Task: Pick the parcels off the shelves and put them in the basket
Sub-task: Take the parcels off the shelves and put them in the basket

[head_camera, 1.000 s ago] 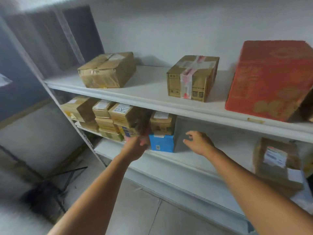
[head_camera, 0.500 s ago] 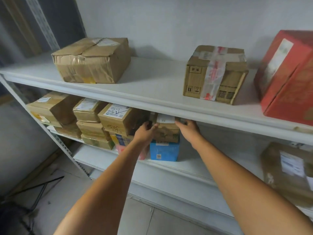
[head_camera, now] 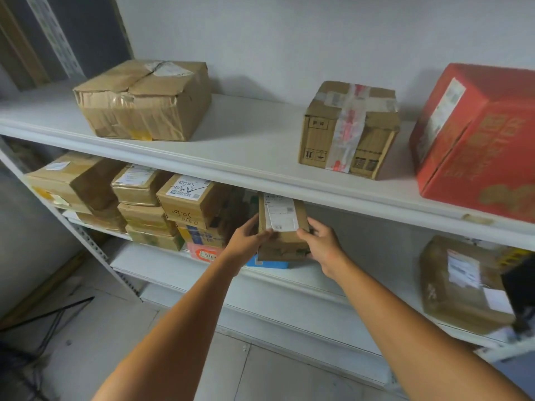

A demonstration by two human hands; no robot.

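A grey tiled floor (head_camera: 260,371) is recorded below white shelving. At the middle shelf (head_camera: 289,280), a small brown parcel (head_camera: 282,227) is grasped at its sides, with the fingers of the left hand (head_camera: 246,241) and right hand (head_camera: 322,247) curled round it, above a blue box (head_camera: 267,264). Cartons are noted on the upper shelf (head_camera: 246,169), against a pale wall (head_camera: 289,39). Since half a second ago, the parcel has been drawn forward.
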